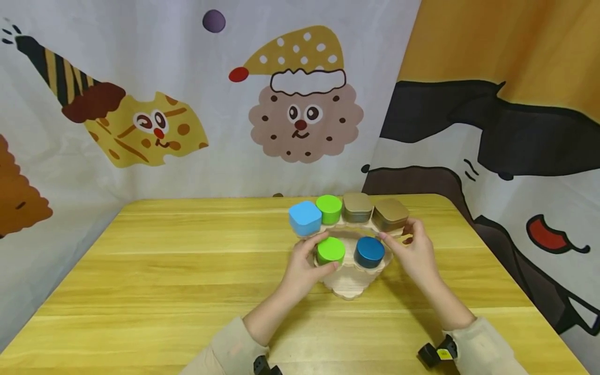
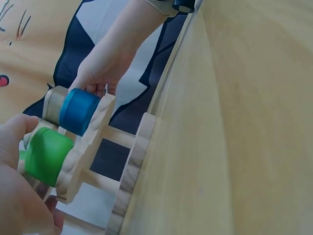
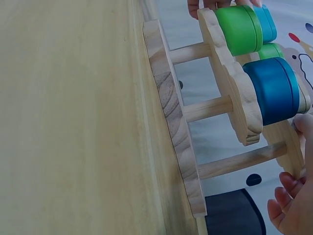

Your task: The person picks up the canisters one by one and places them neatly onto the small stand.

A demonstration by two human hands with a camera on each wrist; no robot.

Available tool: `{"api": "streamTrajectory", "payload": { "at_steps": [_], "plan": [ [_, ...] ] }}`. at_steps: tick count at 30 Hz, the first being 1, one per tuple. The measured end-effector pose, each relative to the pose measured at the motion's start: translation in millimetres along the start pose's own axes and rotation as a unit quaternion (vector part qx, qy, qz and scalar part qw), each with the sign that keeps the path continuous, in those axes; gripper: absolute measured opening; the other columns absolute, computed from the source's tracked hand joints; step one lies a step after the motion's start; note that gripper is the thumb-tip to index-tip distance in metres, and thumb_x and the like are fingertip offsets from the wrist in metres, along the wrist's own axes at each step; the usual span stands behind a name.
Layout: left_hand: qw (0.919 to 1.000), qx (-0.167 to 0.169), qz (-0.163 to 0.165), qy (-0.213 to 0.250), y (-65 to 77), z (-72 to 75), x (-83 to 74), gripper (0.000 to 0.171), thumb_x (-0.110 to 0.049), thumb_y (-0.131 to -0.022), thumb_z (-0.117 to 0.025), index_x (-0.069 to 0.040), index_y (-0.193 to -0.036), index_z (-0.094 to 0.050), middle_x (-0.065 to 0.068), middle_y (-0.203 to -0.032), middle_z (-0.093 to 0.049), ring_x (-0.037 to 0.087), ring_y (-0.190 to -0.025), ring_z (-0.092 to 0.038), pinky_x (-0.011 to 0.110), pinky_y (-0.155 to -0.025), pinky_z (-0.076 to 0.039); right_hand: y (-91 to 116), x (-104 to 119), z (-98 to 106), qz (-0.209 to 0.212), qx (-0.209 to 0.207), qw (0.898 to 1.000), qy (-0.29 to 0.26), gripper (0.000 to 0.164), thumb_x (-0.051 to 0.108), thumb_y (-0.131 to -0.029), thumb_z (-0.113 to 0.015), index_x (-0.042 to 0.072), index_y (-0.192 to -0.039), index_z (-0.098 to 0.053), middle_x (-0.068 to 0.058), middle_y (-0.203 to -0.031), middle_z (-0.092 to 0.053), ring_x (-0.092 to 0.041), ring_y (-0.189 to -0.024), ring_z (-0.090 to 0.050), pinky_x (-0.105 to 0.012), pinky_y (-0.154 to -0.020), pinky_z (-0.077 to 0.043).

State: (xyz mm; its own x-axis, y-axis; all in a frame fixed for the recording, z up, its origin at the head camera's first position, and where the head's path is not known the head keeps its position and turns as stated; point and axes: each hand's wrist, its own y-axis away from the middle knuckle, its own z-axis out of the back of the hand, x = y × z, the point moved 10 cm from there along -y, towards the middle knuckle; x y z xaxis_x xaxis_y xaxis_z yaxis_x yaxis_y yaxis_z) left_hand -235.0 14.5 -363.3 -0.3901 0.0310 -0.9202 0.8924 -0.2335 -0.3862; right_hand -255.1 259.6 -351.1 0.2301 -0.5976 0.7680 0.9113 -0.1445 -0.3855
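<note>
A two-tier wooden stand (image 1: 349,281) stands on the table, its tiers carried on dowels above a base (image 3: 171,107). The front tier bears a green round tin (image 1: 330,250) and a dark blue round tin (image 1: 370,252). My left hand (image 1: 304,259) curls round the green tin, thumb in front and forefinger behind; other fingers lie by the tier's edge. My right hand (image 1: 417,252) grips the right end of the back tier (image 3: 288,156), thumb above and fingers below. Along that tier sit a light blue tin (image 1: 305,218), another green tin (image 1: 329,209) and two gold tins (image 1: 357,207).
The yellow wood-grain table (image 1: 154,271) reaches left and in front of the stand. A printed cloth (image 1: 187,62) with cartoon food figures hangs behind and at the right side. Dark wrist devices (image 1: 438,354) sit at both sleeves.
</note>
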Motion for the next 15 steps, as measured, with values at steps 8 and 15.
{"api": "streamTrajectory", "payload": {
  "at_steps": [8,15],
  "plan": [
    [0.9969,0.028,0.052,-0.052,15.3,8.5,-5.0,0.064,-0.008,-0.077,-0.080,-0.012,-0.135,-0.054,0.007,-0.139,-0.045,0.028,-0.128,-0.039,0.057,-0.104,-0.026,2.5,-1.7,7.8,0.021,0.029,0.999,0.020,0.060,0.028,-0.088,-0.071,-0.004,-0.130,-0.043,-0.017,-0.115,-0.054,-0.024,-0.102,-0.046,-0.034,-0.078,-0.037],
    [0.9877,0.040,0.086,-0.124,31.1,38.9,-7.5,0.067,-0.017,-0.075,-0.082,-0.019,-0.136,-0.053,0.000,-0.138,-0.046,0.025,-0.130,-0.038,0.060,-0.104,-0.025,12.8,4.2,24.4,0.067,0.046,0.995,0.054,0.058,0.018,-0.085,-0.074,-0.006,-0.129,-0.046,-0.018,-0.112,-0.057,-0.029,-0.101,-0.049,-0.034,-0.077,-0.038]
  ]
}}
